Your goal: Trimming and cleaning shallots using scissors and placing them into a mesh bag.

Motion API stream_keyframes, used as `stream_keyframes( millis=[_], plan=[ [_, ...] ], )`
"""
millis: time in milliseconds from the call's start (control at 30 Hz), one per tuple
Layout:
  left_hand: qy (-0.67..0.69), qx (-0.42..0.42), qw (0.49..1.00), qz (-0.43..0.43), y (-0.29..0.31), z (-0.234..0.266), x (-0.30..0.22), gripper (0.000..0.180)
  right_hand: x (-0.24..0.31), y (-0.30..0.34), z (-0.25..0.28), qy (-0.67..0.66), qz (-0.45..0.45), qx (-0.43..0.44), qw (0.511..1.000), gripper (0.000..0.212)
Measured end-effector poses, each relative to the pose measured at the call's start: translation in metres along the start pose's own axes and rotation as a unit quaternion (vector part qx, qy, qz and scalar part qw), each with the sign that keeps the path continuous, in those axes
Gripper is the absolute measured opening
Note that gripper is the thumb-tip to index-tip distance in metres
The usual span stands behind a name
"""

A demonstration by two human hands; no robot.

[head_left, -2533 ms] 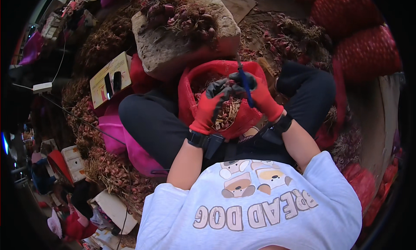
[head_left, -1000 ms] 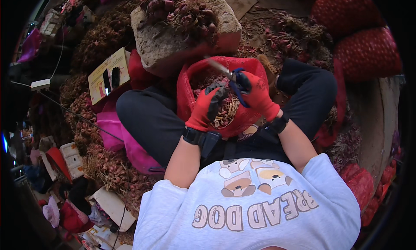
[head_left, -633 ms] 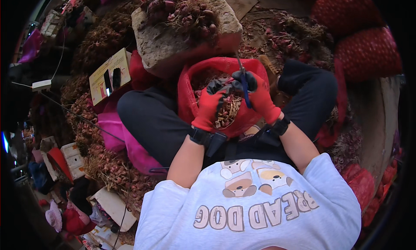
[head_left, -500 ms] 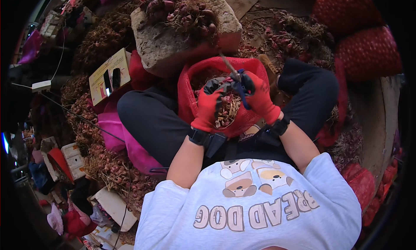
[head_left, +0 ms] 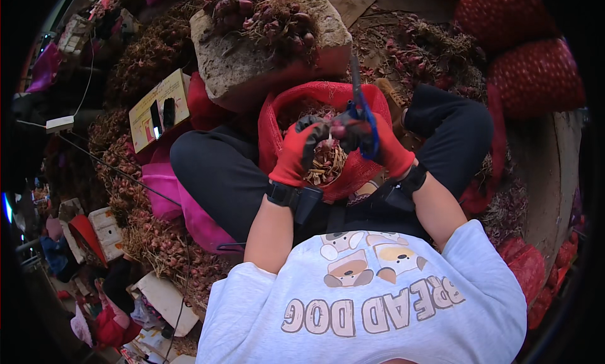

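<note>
Both my hands wear red gloves with dark palms and hover over an open red mesh bag (head_left: pixel 271 127) between my legs. My left hand (head_left: pixel 301 148) is closed, its fingertips at one side of a small purplish-red shallot (head_left: pixel 339 132). Gripped in my right hand (head_left: pixel 386 148) is a pair of scissors (head_left: pixel 357 80) with blue handles, blades pointing up and away. Dark fingertips of the right hand also touch the shallot, so how the two hands share the hold is partly hidden. Shallots and dry straw-coloured trimmings (head_left: pixel 328 168) lie inside the bag.
A pale block (head_left: pixel 252 71) just beyond the bag bears bunches of dried shallots (head_left: pixel 277 23). Piled shallots (head_left: pixel 157 244) spread at the left, near a yellow box (head_left: pixel 142 121) with a phone (head_left: pixel 155 119) on it. Full red mesh sacks (head_left: pixel 535 77) stand far right.
The scissors have swung from pointing up-left to nearly straight up. My hands have drawn slightly apart and back, and the shallot now shows between them.
</note>
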State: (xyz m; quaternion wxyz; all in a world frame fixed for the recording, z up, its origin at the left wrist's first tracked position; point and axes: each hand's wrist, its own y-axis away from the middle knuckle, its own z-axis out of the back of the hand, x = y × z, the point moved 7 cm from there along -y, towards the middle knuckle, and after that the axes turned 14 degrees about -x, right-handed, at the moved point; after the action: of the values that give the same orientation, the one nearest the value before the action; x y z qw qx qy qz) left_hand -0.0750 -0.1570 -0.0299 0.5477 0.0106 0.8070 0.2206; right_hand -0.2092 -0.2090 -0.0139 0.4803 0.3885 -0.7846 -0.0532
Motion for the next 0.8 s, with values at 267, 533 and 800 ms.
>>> stream_keyframes(
  millis=[267, 533, 800],
  plan=[
    [0.027, 0.026, 0.997, -0.067, 0.01, -0.032, -0.025, 0.022, -0.003, -0.001, 0.0, 0.012, -0.077, 0.04, 0.996, 0.029],
    [0.043, -0.033, 0.998, 0.029, 0.001, -0.009, -0.001, 0.015, 0.004, -0.014, 0.017, 0.129, 0.099, -0.032, 0.986, 0.031],
    [-0.033, -0.086, 0.994, -0.057, 0.005, -0.017, 0.001, 0.019, 0.01, -0.01, 0.016, 0.146, 0.093, -0.093, 0.981, 0.027]
  ],
)
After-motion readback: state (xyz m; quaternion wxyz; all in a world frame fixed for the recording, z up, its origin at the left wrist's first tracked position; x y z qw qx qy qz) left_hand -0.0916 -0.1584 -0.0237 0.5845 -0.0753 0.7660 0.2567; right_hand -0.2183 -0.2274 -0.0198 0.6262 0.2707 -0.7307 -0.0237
